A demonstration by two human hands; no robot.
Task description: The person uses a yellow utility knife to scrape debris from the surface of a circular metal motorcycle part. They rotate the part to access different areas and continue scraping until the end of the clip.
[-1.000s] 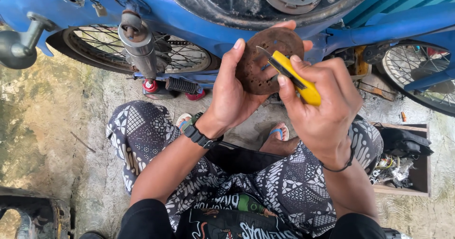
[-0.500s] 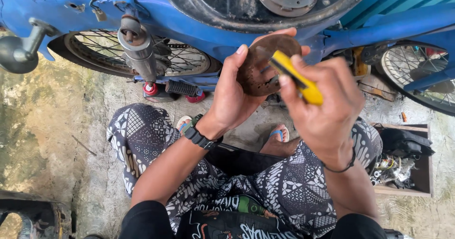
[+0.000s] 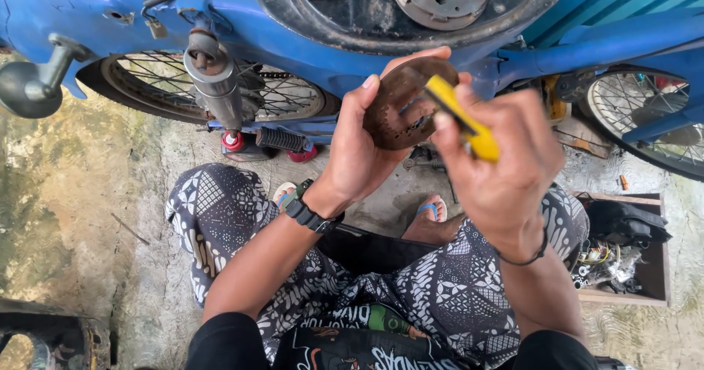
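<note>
The left hand (image 3: pixel 357 154) grips the rusty round perforated metal disc (image 3: pixel 398 107) upright by its rim, while the right hand (image 3: pixel 501 161), just right of it, clasps a yellow utility knife (image 3: pixel 460 118) slanting up-left onto the disc's face.

Your left wrist carries a black watch (image 3: pixel 306 210) on a ribbed strap, with a bit of green showing at its edge; your right wrist has a thin black cord bracelet (image 3: pixel 529 256). You're in loose trousers (image 3: pixel 440 282) printed all over with black-and-white batik-style motifs, geometric tiles on the left knee and leaf or scroll shapes across the lap, plus a black top (image 3: pixel 345 348) with short black sleeves and white and green graphics on the front. On your feet are flip-flops with a blue strap (image 3: pixel 427 208); forearms and hands are bare, no gloves.
</note>
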